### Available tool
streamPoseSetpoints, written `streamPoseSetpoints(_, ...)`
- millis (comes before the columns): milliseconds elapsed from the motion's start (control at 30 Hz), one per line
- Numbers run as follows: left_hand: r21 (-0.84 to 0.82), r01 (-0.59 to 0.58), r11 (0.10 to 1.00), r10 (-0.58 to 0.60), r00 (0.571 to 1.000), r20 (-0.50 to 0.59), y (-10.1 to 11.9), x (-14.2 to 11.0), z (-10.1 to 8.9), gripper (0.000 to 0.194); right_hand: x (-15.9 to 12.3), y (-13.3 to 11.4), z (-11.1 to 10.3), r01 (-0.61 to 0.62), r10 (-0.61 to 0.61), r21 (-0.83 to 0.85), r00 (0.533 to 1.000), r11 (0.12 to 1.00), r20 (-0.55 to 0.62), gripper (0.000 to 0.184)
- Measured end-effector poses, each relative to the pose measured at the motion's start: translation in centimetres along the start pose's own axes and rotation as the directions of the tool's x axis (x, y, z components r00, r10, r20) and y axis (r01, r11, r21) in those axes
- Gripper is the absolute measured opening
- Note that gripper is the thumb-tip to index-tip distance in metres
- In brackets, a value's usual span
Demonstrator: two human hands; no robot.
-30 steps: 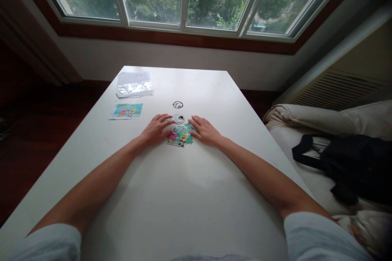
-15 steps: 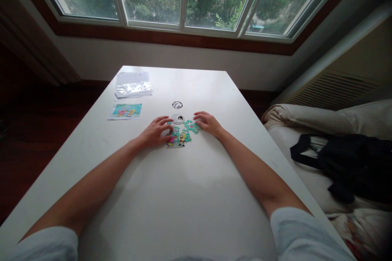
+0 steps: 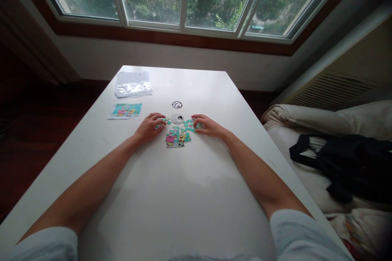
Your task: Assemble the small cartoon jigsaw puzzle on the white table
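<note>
A partly joined jigsaw puzzle [image 3: 176,138] with pink and yellow cartoon figures lies flat on the white table [image 3: 177,195]. My left hand [image 3: 150,127] rests up and to the left of it, fingers apart and curved over a few loose teal puzzle pieces [image 3: 166,121]. At the upper right, my right hand [image 3: 208,125] has its fingers spread over a cluster of loose teal pieces [image 3: 188,125], covering some of them. Neither hand visibly grips a piece. Between the hands, just beyond the puzzle, sits a round silvery disc [image 3: 177,118].
A small picture sheet [image 3: 126,111] with the same cartoon figures lies on the left. Behind it is a clear plastic bag [image 3: 134,84] over paper. A second round item [image 3: 177,105] is farther back. Dark clothing [image 3: 352,167] lies on a pale sofa at right.
My left hand has moved off the joined puzzle, to the left and slightly away, uncovering its pink part and loose pieces. My right hand has shifted slightly, with its fingers now over the loose cluster.
</note>
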State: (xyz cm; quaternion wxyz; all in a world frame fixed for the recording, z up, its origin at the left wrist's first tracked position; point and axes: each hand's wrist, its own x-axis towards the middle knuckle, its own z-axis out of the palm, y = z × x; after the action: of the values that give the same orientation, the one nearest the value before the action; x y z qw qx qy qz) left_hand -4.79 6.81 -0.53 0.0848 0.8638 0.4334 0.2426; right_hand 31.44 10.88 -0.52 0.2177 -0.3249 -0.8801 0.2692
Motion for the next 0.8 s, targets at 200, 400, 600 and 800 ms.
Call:
streamPoseSetpoints(200,-0.006,0.005,1.0,-0.005,1.0,-0.01,-0.2,0.1,-0.1,0.026,0.5,-0.3,0.1,0.026,-0.025,0.115,1.0,0.993,-0.009,0.025)
streamPoseSetpoints(400,-0.021,0.047,0.999,-0.048,0.998,-0.035,-1.6,0.0,-1.0,0.027,0.3,-1.5,-0.7,-0.037,0.032,0.313,0.999,0.949,0.02,0.035)
streamPoseSetpoints(600,0.008,0.136,0.991,-0.136,0.989,0.063,-2.5,0.0,-3.4,0.028,0.3,0.8,0.3,-0.174,0.284,0.358,0.917,0.917,-0.282,0.031)
streamPoseSetpoints(800,-0.018,0.123,0.992,-0.114,0.959,0.261,-2.2,-0.2,-4.8,0.022,0.8,2.2,1.5,-0.324,0.378,0.195,0.808,0.926,-0.453,0.02)
